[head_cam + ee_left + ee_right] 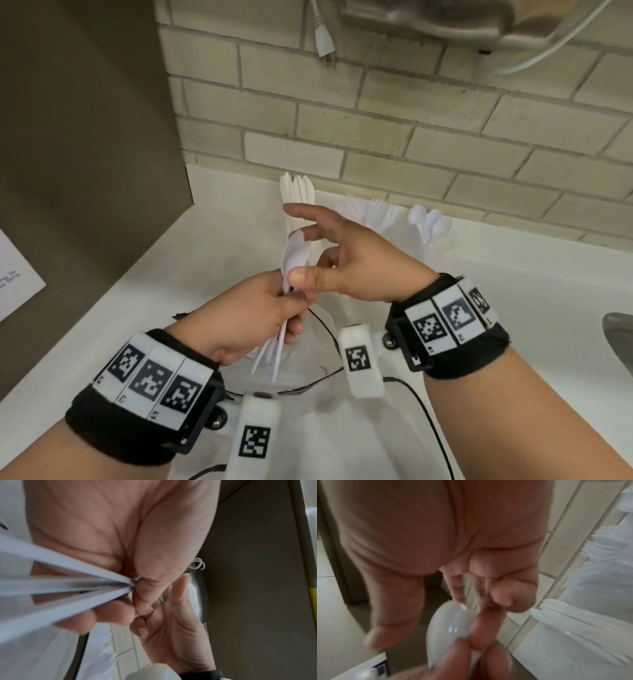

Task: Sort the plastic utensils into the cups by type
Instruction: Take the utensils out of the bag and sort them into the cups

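The left hand [253, 315] has a closed grip round a small bundle of white spoons [295, 262], handles fanning out below the fist and bowls sticking up above it. The right hand [346, 260] is at the bowls, thumb pressed against one of them and the index finger stretched out loose above; whether another finger pinches it from behind I cannot tell, since the bowl hides that side.

It looks like the picking-out step: one spoon being teased free of the bundle. Against the tiled wall [376, 137] at the back of the counter [219, 240] stand three clusters already sorted, knives [297, 187] on the left, forks [375, 209] in the middle, spoons in the cup [429, 219] on the right. So the next move, I'd say, calls for a firm pinch, a straight pull upward, then a carry over the forks to the right-hand cluster (without brushing the others).

The cups themselves barely show, white or clear against the white counter. Both wrist views are blurred and mostly palm, and how many spoons sit in the bundle is unclear
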### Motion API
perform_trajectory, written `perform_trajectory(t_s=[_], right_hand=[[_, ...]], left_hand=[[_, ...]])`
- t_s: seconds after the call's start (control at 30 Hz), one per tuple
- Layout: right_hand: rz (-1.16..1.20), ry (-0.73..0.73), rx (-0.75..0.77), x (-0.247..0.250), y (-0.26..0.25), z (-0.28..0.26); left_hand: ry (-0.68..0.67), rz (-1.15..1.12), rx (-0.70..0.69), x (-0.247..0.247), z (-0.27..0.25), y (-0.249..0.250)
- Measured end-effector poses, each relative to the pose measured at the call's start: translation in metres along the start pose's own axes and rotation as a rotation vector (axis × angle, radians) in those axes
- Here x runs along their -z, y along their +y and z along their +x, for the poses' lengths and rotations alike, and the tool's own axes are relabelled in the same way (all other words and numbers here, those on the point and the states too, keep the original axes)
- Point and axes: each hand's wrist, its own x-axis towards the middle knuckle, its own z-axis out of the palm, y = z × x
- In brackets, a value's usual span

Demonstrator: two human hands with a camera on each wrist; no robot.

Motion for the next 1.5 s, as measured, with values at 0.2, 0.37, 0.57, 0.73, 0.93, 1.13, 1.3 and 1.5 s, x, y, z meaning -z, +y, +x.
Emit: perform_trajectory(t_s=[0.2,0.37,0.57,0.73,0.93,1.13,1.3,1.5], right_hand=[[0.024,0.139,-0.004,-0.010,-0.009,-0.027],[0.017,0.191,0.004,-0.012,-0.007,-0.044],[-0.080,0.296,-0.033,-0.005,-0.005,-0.050],[-0.049,0.525,-0.108,0.044,-0.004,-0.057],[-0.345,0.988,-0.132,0.118,0.032,-0.055],[-0.376,1.105,-0.180,0.124,0.088,-0.032],[-0.424,0.947,-0.404,0.118,0.118,-0.009],[-0.551,0.530,-0.785,0.099,0.151,0.007]], left_hand=[[-0.053,0.233,-0.071,-0.013,-0.006,0.006],[-0.132,0.150,-0.114,-0.033,-0.007,0.009],[-0.064,0.291,-0.219,-0.025,-0.006,0.006],[0.328,0.709,-0.311,0.009,-0.024,-0.001],[0.094,1.246,0.079,0.029,-0.038,-0.040],[-0.064,1.136,0.088,0.023,-0.020,-0.059],[-0.100,1.227,0.040,0.003,-0.002,-0.064],[-0.104,1.215,0.050,-0.013,0.010,-0.073]])
